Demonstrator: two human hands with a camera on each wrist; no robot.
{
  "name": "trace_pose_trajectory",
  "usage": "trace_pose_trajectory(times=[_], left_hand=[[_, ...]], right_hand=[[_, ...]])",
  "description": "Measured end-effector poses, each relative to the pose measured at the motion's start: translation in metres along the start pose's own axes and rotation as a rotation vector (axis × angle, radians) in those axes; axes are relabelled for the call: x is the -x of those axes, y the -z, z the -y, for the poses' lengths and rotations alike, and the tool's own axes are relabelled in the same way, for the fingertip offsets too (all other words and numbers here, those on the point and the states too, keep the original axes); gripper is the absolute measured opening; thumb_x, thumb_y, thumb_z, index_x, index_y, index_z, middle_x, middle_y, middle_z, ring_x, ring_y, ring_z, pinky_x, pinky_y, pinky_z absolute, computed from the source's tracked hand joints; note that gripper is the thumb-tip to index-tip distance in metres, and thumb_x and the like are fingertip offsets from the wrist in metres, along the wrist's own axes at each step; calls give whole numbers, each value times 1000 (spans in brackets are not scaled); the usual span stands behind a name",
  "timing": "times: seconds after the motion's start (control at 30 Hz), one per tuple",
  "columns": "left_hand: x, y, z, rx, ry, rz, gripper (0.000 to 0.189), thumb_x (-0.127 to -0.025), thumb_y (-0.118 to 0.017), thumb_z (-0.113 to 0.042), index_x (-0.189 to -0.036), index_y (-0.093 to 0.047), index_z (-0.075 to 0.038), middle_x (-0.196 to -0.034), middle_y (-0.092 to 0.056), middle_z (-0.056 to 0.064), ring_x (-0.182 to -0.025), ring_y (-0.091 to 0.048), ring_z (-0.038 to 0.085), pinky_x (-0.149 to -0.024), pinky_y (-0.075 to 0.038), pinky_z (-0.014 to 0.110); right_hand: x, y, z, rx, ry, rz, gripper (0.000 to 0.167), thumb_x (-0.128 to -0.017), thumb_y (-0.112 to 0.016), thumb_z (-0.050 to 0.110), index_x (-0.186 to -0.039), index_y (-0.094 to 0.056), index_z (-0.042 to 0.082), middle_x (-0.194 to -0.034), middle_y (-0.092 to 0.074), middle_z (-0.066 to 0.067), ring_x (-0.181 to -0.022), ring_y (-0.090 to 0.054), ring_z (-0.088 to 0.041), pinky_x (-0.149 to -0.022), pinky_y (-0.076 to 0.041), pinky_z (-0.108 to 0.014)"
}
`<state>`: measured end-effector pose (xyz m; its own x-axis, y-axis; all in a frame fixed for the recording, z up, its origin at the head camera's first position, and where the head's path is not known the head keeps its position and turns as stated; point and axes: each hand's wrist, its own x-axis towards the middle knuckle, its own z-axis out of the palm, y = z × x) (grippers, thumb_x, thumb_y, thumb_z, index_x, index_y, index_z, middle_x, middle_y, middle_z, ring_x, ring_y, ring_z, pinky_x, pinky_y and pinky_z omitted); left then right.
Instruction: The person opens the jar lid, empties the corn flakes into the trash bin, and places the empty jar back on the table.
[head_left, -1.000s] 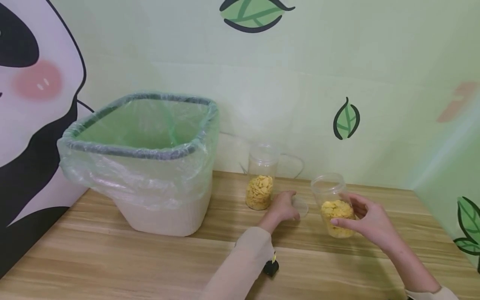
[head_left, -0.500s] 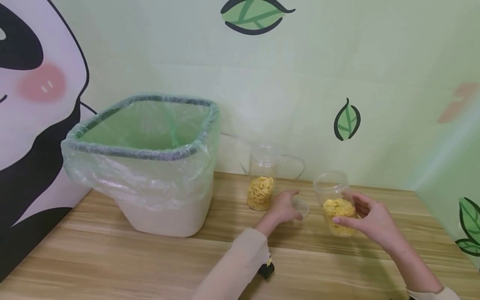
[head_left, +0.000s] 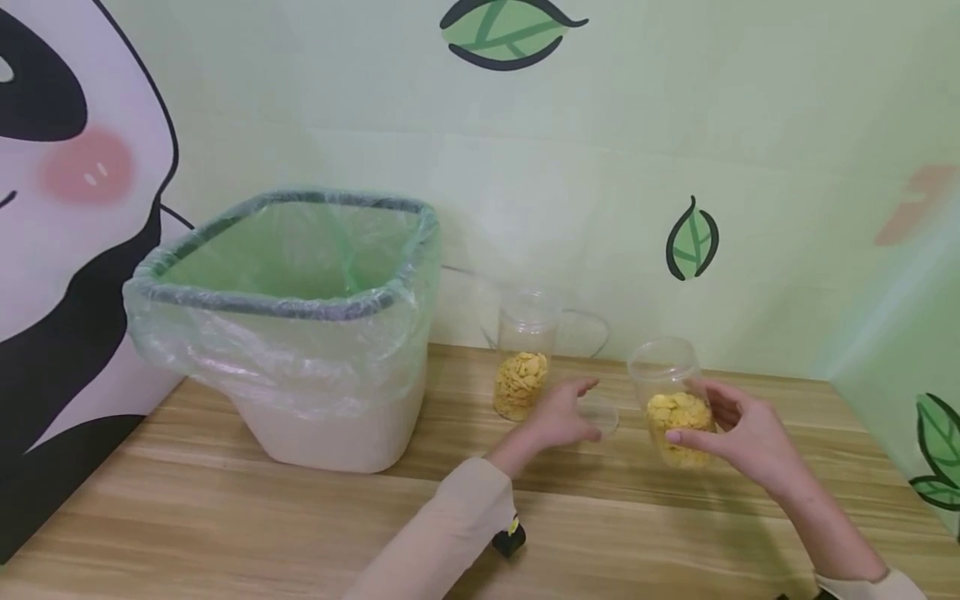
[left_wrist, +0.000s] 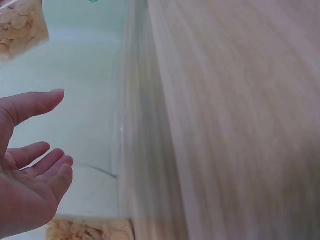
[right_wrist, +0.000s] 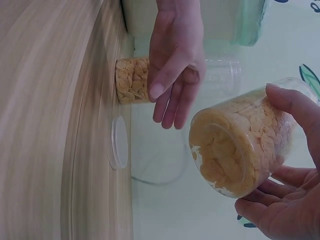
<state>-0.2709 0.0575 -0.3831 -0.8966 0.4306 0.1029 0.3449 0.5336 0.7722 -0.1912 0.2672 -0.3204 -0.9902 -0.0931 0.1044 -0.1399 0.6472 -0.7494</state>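
My right hand (head_left: 753, 446) grips a clear plastic jar (head_left: 675, 417) partly filled with yellow flakes. In the right wrist view the jar's base (right_wrist: 222, 155) is seen lifted off the table and tilted; its mouth has no lid on it. My left hand (head_left: 557, 418) hovers over the table with fingers spread and nothing between them. Beside that hand a clear round lid (right_wrist: 119, 142) lies flat on the wood, not touched. Behind the left hand stands a second clear jar (head_left: 520, 379) of flakes, upright by the wall and partly covered by the hand in the right wrist view.
A white bin (head_left: 330, 437) lined with a green translucent bag (head_left: 277, 342) stands at the left of the wooden table (head_left: 247, 533). The printed wall (head_left: 600, 208) closes off the back. A small black object (head_left: 510, 540) shows at the left sleeve.
My right hand has raised the jar slightly. The left hand has drawn back a little to the left, away from the lid. The second jar and the bin have stayed in place.
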Motion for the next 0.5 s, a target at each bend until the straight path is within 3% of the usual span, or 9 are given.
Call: trace_pose_trajectory(times=[0.3,0.5], left_hand=[[17,19,-11,82,-52,67,70,-70,-76,-8,-133,-45,-4,-134,-48,7,-120,-46,20,-97,-39,26],[27,32,-13,113,-90,77,72,-69,-77,-11,-133,-44,-6,-136,-45,5,-122,-44,19,-99,-37,27]], right_hand=[[-1,2,3,-1,7,4,79,-75,-75,25,-132,-34,-12,-133,-38,-32,-121,-39,-45,-97,-35,-48],[-1,3,7,-18,12,6,81,-75,-75,25,-134,-32,-10,-135,-36,-31,-122,-36,-45,-98,-34,-49]])
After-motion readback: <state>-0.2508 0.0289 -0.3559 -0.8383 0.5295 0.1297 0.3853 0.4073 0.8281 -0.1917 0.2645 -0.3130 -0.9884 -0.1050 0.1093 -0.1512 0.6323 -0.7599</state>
